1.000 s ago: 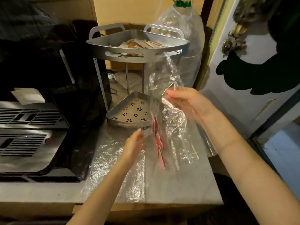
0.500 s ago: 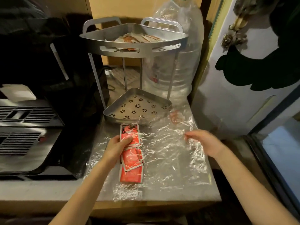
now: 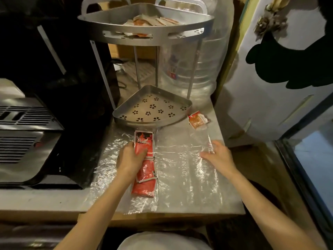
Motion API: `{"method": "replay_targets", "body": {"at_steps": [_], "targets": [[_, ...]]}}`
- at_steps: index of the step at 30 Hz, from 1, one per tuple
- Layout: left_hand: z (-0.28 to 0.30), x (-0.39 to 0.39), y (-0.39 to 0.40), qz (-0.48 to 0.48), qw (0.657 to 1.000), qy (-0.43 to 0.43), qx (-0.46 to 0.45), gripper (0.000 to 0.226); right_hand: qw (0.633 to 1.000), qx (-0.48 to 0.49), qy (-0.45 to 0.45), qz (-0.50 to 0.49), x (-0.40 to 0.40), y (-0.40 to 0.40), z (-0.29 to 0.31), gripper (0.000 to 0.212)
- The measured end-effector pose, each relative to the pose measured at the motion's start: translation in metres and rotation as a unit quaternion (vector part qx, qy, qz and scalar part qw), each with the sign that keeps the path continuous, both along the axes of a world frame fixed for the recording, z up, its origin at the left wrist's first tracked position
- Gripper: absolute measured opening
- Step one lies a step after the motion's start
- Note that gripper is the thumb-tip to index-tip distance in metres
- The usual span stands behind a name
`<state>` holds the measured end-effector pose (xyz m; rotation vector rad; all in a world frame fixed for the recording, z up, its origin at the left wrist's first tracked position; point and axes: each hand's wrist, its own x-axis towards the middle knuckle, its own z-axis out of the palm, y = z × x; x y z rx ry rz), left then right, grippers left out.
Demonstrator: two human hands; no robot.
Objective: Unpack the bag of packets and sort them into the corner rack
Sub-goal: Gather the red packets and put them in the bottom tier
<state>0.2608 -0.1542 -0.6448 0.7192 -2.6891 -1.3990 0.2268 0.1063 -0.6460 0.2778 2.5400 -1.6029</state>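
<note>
A stack of red packets (image 3: 145,179) lies on the clear plastic bag (image 3: 182,177), which is spread flat on the counter. My left hand (image 3: 129,159) grips the upper part of that stack. My right hand (image 3: 219,156) rests flat on the bag's right side, fingers spread. One small orange packet (image 3: 197,120) lies alone near the rack's right foot. The metal corner rack (image 3: 153,112) stands behind; its lower tray holds nothing, and its upper tray (image 3: 144,31) holds several pale and orange packets.
A black and steel appliance (image 3: 30,134) fills the left of the counter. A large clear water bottle (image 3: 196,65) stands behind the rack. A white door (image 3: 270,87) is on the right. The counter edge (image 3: 162,215) runs just below the bag.
The bag, held up by my right hand a second ago, now lies flat on the counter. The red packets lie on it and my left hand has closed on them.
</note>
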Motion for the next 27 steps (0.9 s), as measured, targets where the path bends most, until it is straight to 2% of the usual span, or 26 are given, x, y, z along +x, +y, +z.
{"method": "replay_targets", "body": {"at_steps": [4,6,8,9,11,16,18,21,27], "targets": [[-0.005,0.002,0.002,-0.004,0.991,-0.044,-0.124,0.056,0.966,0.248,0.063,0.038,0.005,-0.002,-0.001,0.062],[-0.002,-0.002,0.004,-0.021,0.987,-0.006,-0.16,0.055,0.945,0.308,0.082,0.073,0.0,-0.004,0.002,0.069],[0.003,-0.006,0.014,-0.066,0.969,0.069,-0.229,0.048,0.927,0.348,0.09,0.109,-0.007,-0.005,0.007,0.073],[0.006,-0.009,0.021,-0.09,0.955,0.108,-0.262,0.045,0.921,0.354,0.101,0.126,-0.011,-0.007,0.009,0.071],[0.01,-0.019,0.04,-0.147,0.94,0.143,-0.271,0.044,0.918,0.339,0.141,0.153,-0.02,-0.012,0.015,0.062],[-0.015,-0.046,0.078,-0.308,0.897,0.055,-0.311,0.057,0.889,0.367,0.198,0.191,-0.053,-0.029,0.015,0.053],[-0.022,-0.054,0.086,-0.326,0.889,0.039,-0.318,0.055,0.877,0.396,0.191,0.196,-0.065,-0.035,0.011,0.054],[-0.029,-0.059,0.09,-0.316,0.895,0.033,-0.313,0.056,0.863,0.429,0.177,0.197,-0.074,-0.043,0.006,0.053],[-0.042,-0.059,0.092,-0.321,0.895,0.013,-0.309,0.055,0.865,0.417,0.201,0.193,-0.079,-0.04,0.003,0.045]]}}
